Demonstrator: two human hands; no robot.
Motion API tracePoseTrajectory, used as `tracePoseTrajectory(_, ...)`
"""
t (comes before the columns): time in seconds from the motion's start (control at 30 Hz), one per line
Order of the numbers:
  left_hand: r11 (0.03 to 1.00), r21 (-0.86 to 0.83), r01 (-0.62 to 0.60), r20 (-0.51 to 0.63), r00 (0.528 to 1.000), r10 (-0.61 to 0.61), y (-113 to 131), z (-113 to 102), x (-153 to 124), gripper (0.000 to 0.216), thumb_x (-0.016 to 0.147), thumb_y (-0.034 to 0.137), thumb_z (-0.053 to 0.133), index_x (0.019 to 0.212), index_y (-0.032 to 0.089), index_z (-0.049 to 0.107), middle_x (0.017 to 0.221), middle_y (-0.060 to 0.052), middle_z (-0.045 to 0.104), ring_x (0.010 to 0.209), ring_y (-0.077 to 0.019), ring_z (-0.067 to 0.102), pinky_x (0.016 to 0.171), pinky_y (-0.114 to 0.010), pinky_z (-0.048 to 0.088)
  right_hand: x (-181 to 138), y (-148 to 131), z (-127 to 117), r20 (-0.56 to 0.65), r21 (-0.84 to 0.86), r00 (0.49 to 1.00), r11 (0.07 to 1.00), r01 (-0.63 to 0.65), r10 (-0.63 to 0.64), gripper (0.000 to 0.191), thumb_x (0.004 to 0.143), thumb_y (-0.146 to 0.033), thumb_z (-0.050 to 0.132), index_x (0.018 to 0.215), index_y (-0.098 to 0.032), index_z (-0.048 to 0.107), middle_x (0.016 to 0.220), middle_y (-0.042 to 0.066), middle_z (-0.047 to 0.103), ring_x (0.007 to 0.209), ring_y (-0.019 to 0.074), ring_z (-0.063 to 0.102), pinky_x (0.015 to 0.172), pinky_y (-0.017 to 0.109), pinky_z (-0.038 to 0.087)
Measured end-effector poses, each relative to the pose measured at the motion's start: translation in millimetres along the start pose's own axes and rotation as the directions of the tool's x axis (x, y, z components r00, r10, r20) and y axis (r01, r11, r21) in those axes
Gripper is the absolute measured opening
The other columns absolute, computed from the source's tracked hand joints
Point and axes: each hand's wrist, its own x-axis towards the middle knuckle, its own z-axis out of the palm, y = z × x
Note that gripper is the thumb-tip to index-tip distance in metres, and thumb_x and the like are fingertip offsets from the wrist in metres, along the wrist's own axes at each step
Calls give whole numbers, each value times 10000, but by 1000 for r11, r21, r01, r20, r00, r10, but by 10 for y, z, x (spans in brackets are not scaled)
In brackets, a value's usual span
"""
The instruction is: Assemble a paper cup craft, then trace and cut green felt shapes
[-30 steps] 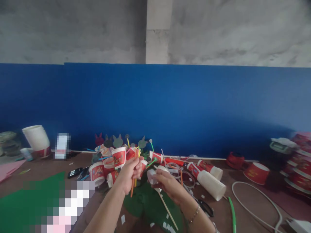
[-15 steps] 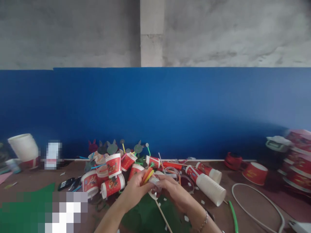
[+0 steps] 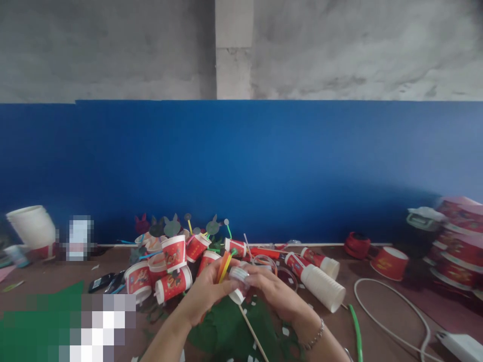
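My left hand (image 3: pixel 209 289) is closed round several orange and yellow drinking straws (image 3: pixel 224 266) that stick up between thumb and fingers, one with a green tip. Fingers of my right hand (image 3: pixel 269 289) pinch what looks like a small roll of clear tape (image 3: pixel 239 274) right beside the straws; its edges are partly hidden. Below both hands is the white part of a paper cup (image 3: pixel 237 296), and a thin wooden stick (image 3: pixel 251 329) runs from it toward me. Under the stick lies dark green sheet material (image 3: pixel 222 332).
Red paper cups (image 3: pixel 173 286) with straws and animal-head cutouts (image 3: pixel 172 225) crowd the table's left middle. A stack of white cups (image 3: pixel 322 287) lies on its side to the right, near a green tube (image 3: pixel 355 332) and a white cable (image 3: pixel 392 281). A blue wall panel (image 3: pixel 241 166) stands behind.
The roll of tape now shows more plainly between my hands, and the straws stand more upright. The whole view has shifted slightly.
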Motion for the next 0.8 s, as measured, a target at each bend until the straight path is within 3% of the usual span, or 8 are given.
tracePoseTrajectory(0.23,998,40,-39,68,997,36,-24,29,25,335,726,454,665,869,188,519,519,107,353,391,-24,226,376,-179,143,-18,-21,31,-147,-154,989,988,4,-27,134,737,-283,588,678,-186,659,692,1,600,607,123,513,576,222,428)
tracePoseTrajectory(0.57,996,-87,-6,114,993,16,-148,7,26,402,721,493,655,916,194,470,495,111,367,375,-26,170,357,-190,94,-52,-116,3,40,4,998,999,44,-44,127,720,-244,567,681,-168,661,714,1,557,618,121,534,501,194,425)
tracePoseTrajectory(0.8,1000,4,-5,100,995,5,-69,-11,17,372,747,480,634,937,181,520,489,110,341,382,-31,197,371,-197,106,-21,-125,-33,70,-106,997,993,48,-41,179,768,-282,553,663,-160,631,722,-5,514,591,102,499,490,192,388)
